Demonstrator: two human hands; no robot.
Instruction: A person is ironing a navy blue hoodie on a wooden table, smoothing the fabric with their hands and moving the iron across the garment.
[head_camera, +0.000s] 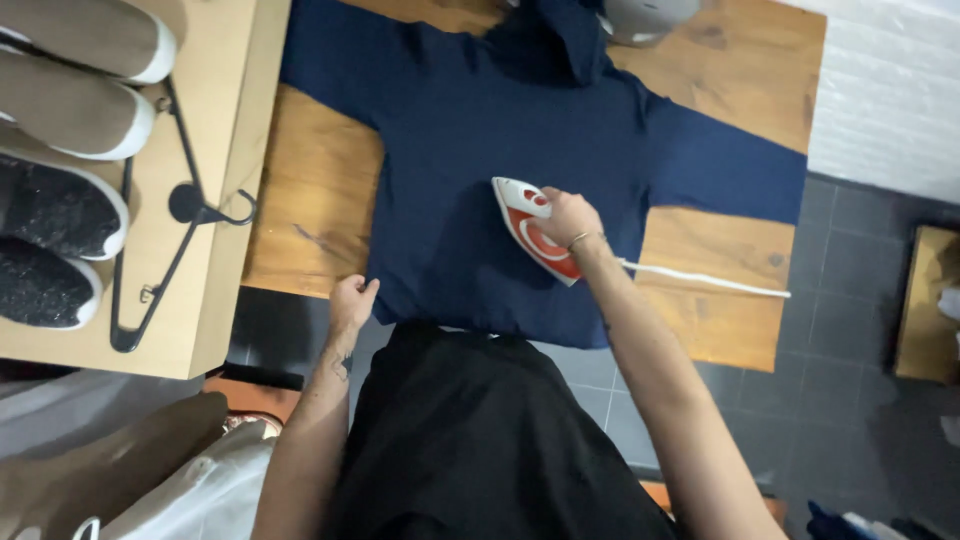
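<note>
On the left a pale shelf carries four shoes: two beige ones at its far end and two dark speckled ones nearer, all cut off by the left edge of the view. One black hanger lies along the shelf's right side, its hook by the edge. Below the shelf, cloth in grey and white is bundled at the bottom left; what it is cannot be made out.

One wooden table holds one navy hoodie spread flat, two sleeves out to either side, the hem at the near edge. The left sleeve's cuff runs out of view at the top. The hood is folded near the far edge, beside a grey object that is mostly cut off.

The left hand is curled shut at the near edge, pinching the hoodie's lower left corner. The right hand is wrapped around the handle of one red and white iron, which rests on the hoodie's middle, tip pointing toward the far left. One white cord trails right across the table. The handle itself is hidden under the fingers.

At the far right, a brown box stands on the dark tiled floor, partly cut off.
</note>
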